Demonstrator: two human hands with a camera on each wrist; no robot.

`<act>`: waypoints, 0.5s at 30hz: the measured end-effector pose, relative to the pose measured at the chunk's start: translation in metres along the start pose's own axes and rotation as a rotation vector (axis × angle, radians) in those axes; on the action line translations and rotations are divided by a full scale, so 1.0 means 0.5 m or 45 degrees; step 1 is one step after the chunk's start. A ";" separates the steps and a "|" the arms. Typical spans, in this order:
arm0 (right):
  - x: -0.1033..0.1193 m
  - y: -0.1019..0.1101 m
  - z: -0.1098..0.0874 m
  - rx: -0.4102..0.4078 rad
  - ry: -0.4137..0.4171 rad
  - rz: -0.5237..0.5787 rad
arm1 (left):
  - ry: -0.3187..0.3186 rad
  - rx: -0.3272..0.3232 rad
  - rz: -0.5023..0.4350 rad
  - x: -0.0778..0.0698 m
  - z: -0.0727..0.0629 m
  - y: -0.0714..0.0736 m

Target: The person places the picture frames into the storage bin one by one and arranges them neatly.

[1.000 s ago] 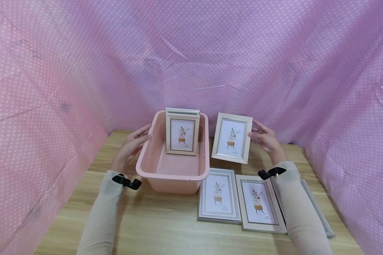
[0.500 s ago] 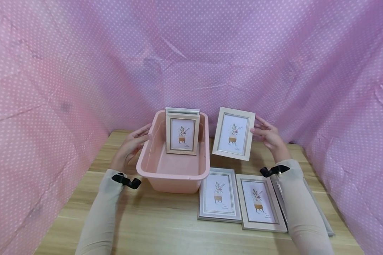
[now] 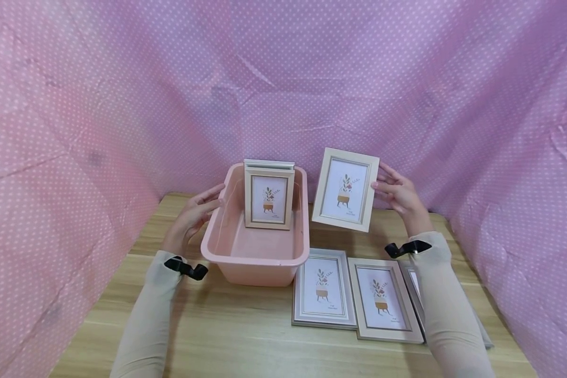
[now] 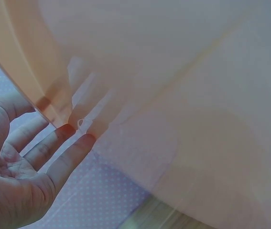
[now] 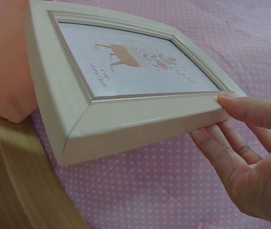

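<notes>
Nearest the table's [image 3: 245, 336] front edge, toward its right corner, picture frames lie flat: a grey frame [image 3: 322, 287], a pale wooden frame [image 3: 381, 299] just beside it and overlapping its edge, and a third frame [image 3: 413, 286] mostly hidden under the right sleeve [image 3: 446, 315], so its picture is hard to make out. Further back, near the middle, stands a pink tub [image 3: 257, 247]. The left hand [image 3: 193, 215] rests against its left rim with fingers straight and slightly spread; in the left wrist view the fingertips [image 4: 80, 131] touch the tub's wall, seen too close and blurred to show more. Inside the tub, two framed prints [image 3: 269, 197] stand upright against the far wall, the rear one showing only its top edge. To the right of the tub, above the table's back right part, the right hand [image 3: 399, 197] pinches the raised frame [image 3: 345, 189] by its right side, thumb on the front, fingers behind. It hangs tilted, clear of the tub. A pink dotted cloth [image 3: 283, 79] closes off the back.
</notes>
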State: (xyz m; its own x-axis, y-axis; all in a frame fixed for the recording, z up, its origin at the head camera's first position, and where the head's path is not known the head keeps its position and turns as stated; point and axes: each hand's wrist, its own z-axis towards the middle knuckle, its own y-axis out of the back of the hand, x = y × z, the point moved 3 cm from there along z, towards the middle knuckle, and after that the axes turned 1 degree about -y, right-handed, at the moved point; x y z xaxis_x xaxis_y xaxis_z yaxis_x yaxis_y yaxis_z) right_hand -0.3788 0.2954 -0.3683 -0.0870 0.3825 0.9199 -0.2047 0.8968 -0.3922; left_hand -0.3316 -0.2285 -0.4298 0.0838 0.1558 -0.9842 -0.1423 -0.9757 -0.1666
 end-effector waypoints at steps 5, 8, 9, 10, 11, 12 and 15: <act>0.012 -0.008 0.003 0.001 0.000 0.042 | -0.004 -0.001 -0.003 0.000 0.001 0.000; 0.018 -0.013 0.006 0.017 0.000 0.056 | -0.007 0.002 -0.004 0.001 0.001 -0.001; 0.020 -0.015 0.007 0.025 0.004 0.050 | -0.007 0.002 -0.001 0.001 0.001 -0.001; 0.023 -0.017 0.008 0.035 0.009 0.044 | -0.009 0.001 0.002 0.001 0.000 -0.001; 0.026 -0.020 0.009 0.042 0.014 0.033 | -0.009 0.001 0.004 0.001 0.000 -0.001; 0.028 -0.023 0.010 0.049 0.021 0.015 | -0.010 -0.001 0.008 0.001 0.000 -0.001; 0.038 -0.033 0.011 0.058 0.038 -0.008 | -0.014 -0.002 0.017 0.000 -0.001 -0.002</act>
State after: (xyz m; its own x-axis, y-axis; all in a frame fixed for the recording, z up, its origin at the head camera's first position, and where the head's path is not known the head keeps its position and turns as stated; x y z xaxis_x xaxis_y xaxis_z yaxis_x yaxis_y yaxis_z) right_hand -0.3823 0.2865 -0.3441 -0.0564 0.3844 0.9215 -0.2492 0.8883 -0.3858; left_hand -0.3307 -0.2277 -0.4298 0.0712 0.1443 -0.9870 -0.1417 -0.9780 -0.1532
